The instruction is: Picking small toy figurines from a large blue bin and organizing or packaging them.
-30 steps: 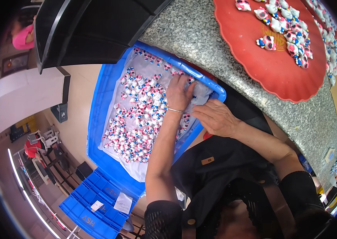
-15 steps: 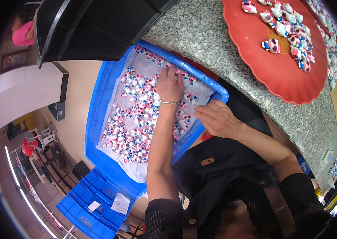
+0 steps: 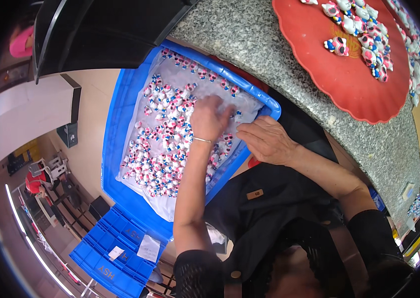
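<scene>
A blue plastic crate (image 3: 112,129) lined with a white sheet (image 3: 157,208) holds many small cat-like figurines (image 3: 162,174), white with pink and blue parts. Some form a row (image 3: 202,74) along the crate's far right side; the rest lie heaped. My left hand (image 3: 207,120) is over the crate's middle, its fingers blurred, the thumb apart and nothing visible between them. At the right wall my right hand (image 3: 268,140) has its fingers bent and pressed together; whatever is in them is hidden. One figurine (image 3: 238,115) lies just beyond its fingertips.
A red scalloped tray (image 3: 314,64) with more figurines stands on a speckled stone counter (image 3: 249,39) at the right. A black bin (image 3: 105,35) rises beyond the crate. Folded blue crates (image 3: 115,253) sit at the lower left. Further figurines (image 3: 418,69) lie past the tray.
My left hand has moved back from the far row toward me, uncovering figurines there. My right hand stays at the right wall. The whole view has shifted slightly.
</scene>
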Demonstrator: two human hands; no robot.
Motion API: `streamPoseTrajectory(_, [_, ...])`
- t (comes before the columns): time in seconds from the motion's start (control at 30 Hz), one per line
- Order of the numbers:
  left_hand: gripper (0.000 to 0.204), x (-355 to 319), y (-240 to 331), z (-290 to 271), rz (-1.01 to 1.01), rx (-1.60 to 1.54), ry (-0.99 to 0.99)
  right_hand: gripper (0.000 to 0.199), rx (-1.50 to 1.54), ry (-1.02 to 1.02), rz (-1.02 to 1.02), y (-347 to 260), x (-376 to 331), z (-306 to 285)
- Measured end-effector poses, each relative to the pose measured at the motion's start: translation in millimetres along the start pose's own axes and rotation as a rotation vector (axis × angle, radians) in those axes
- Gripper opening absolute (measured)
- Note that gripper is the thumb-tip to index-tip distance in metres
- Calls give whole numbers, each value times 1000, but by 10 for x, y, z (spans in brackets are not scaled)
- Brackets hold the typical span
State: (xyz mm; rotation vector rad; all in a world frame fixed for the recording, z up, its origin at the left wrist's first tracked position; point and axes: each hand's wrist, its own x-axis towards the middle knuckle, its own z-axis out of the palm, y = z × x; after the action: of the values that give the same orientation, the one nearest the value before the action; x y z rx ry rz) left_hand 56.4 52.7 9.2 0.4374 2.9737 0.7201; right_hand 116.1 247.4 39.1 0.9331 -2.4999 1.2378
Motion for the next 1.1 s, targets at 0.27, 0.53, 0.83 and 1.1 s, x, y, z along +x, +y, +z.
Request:
streamPoseTrajectory(0.27, [24,-27,150,161,-13,-181,-18,27,26,3,-10,5,-33,16])
streamPoseTrajectory(0.53, [20,155,220,301,218,-263,45,31,52,-33,-34,-27,-26,-53])
streamPoseTrajectory(0.83, [17,116,131,366,83,-338,116,31,55,-34,-34,-6,-58,-17])
streamPoseTrajectory(1.1, [23,-205,101,35,157,-169,-70,30,-34,-92,31,-82,-213,-266])
